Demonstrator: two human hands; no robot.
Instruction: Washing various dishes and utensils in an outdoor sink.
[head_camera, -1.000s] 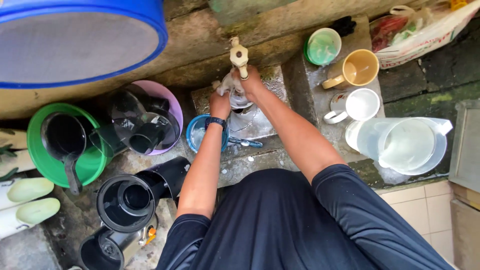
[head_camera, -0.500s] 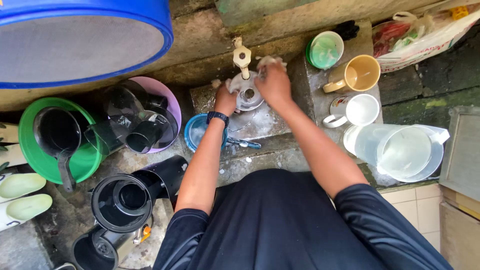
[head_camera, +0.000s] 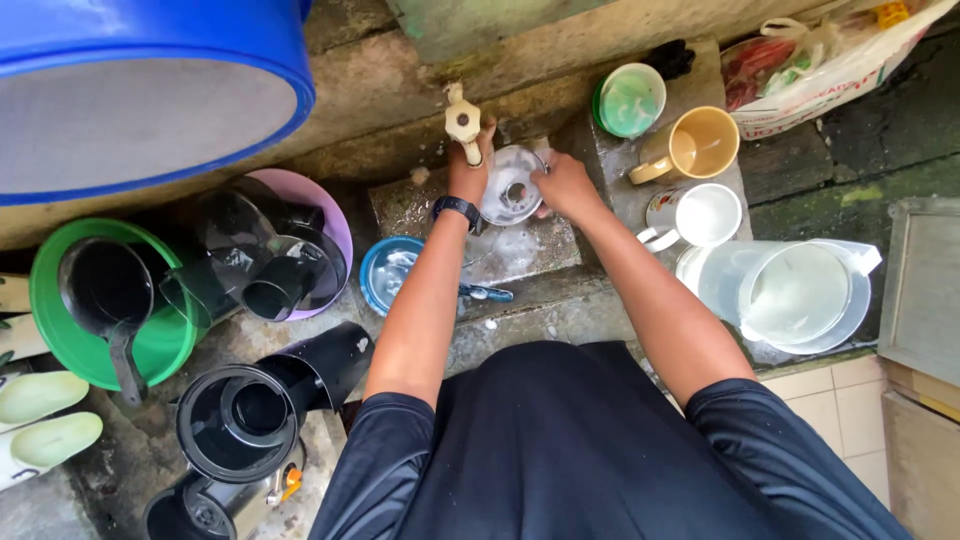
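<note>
Closely, both hands' grip (head_camera: 468, 178) (head_camera: 562, 185) pinches a clear lid (head_camera: 512, 186) under the tap (head_camera: 463, 122), mugs (head_camera: 702, 148) crowding right.

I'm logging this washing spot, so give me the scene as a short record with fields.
setting: concrete slab under a tap
left hand: at the tap, touching the clear round part
right hand: gripping the clear round part
left side: green basin, purple basin, black appliance parts
right side: yellow mug, white mug, clear jug
above: blue tub
</note>
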